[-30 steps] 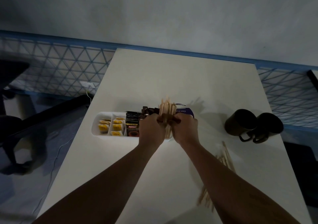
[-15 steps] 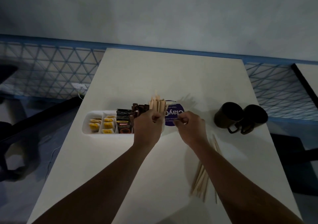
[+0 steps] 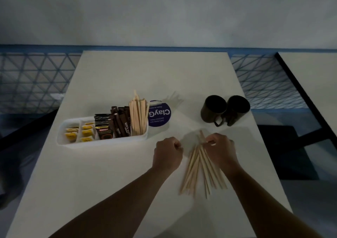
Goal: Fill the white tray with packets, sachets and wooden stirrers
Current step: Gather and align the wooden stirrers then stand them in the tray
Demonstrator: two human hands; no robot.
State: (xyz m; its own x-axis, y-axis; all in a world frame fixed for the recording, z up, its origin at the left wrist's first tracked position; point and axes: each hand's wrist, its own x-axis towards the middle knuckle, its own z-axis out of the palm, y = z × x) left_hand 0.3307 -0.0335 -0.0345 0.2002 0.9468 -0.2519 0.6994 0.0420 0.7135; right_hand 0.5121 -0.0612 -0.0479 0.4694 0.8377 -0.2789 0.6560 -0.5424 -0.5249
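Both hands have been drawn back from the white tray [image 3: 102, 142] toward the loose wooden stirrers [image 3: 198, 172] fanned on the table right of the tray. The right hand [image 3: 219, 149] is curled over their far ends, apparently pinching some; the left hand [image 3: 167, 154] is closed in a fist, nothing visibly held. The stirrers are judged light, stiff and prone to scatter, so they are best gathered as a bundle near mid-length. Standing stirrers already fill the tray's right compartment.

White table [image 3: 127, 77] with refreshment supplies.
Right of the white tray [image 3: 102, 142]: purple round sticker [image 3: 160, 115], two dark mugs [image 3: 225, 110], loose wooden stirrers [image 3: 197, 173].
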